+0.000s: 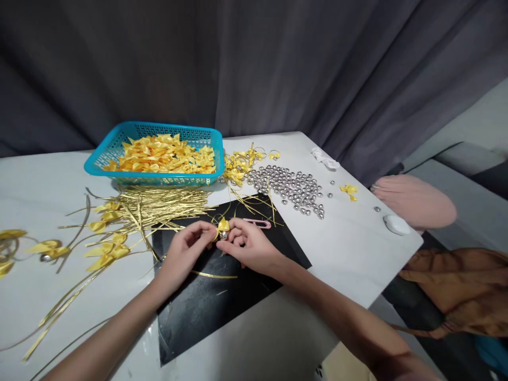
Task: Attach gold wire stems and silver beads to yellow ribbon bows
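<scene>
A small yellow bow (224,224) of glossy, satin-like ribbon is held up over the middle of the black mat (222,307), its upper part peaked and showing above the fingertips. Against its lower front sits a shiny silver bead (223,236), rounded and bright with reflections. The left hand's fingers (203,241) pinch the bow's left edge; the right hand's fingers (241,227) grip from the right, thumb just beneath the bead. How bow and bead join is hidden.
</scene>
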Motion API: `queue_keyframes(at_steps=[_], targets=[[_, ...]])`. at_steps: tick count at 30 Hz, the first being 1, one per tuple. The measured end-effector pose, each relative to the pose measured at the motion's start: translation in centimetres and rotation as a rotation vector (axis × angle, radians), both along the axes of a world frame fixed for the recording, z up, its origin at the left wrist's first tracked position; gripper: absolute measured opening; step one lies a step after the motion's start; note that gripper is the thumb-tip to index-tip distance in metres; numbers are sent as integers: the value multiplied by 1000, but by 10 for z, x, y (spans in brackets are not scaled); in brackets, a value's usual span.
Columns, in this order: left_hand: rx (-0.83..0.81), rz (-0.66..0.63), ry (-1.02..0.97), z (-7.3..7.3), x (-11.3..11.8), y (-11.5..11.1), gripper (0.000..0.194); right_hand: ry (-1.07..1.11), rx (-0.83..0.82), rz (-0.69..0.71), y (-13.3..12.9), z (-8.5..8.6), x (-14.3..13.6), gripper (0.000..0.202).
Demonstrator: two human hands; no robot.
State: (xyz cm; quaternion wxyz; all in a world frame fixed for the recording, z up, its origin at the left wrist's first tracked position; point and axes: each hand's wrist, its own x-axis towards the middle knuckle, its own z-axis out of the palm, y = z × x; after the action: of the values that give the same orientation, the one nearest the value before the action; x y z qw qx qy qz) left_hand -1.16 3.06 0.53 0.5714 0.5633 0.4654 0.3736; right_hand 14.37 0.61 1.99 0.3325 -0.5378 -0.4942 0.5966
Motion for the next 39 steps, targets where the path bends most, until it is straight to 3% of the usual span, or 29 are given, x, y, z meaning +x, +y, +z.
queue_keyframes(at_steps=[6,8,13,16,21,30,39], targets=[[-7,-18,-4,0,-2,0,21,-43,35,7,2,-7,1,10],[-7,-24,-2,-1,-3,0,21,-74,71,-46,4,-10,2,5],[3,-32,16,-3,-2,-2,19,-222,270,-186,12,-2,9,12],[20,-34,31,-1,-1,-1,19,-285,322,-74,20,8,10,11],[35,-44,57,1,0,-1,23,-330,255,100,29,15,5,7],[48,-56,107,-2,0,-1,23,-269,185,179,34,21,-3,15],[65,-4,118,-3,0,-1,23,-280,178,142,34,15,6,11]])
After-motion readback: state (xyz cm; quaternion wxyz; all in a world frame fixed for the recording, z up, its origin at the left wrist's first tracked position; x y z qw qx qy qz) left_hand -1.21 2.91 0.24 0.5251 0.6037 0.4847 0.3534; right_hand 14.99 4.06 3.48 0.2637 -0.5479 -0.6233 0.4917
